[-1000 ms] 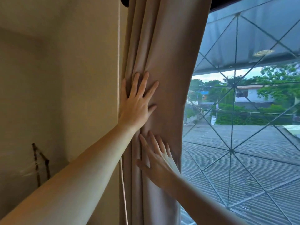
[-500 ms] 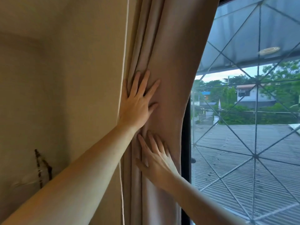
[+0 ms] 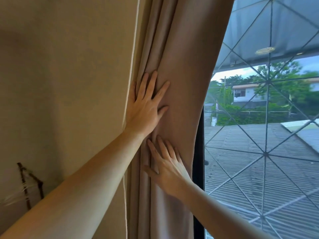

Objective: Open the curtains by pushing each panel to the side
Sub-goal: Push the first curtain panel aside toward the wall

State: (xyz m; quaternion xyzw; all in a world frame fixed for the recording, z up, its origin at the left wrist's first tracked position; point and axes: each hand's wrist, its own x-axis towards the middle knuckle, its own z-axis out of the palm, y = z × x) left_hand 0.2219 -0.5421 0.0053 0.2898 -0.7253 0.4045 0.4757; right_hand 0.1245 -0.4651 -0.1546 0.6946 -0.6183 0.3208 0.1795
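With the head camera looking at the window's left edge, I see the curtain panel (image 3: 177, 69) bunched in folds against the wall (image 3: 69, 83), beside the dark window frame (image 3: 198, 152). My left hand (image 3: 145, 109) lies flat on the folds, fingers spread and gripping nothing. My right hand (image 3: 167, 166), just below it, presses flat too, fingers extended, grasping nothing. A thin cord (image 3: 133, 57) hangs beside the curtain.
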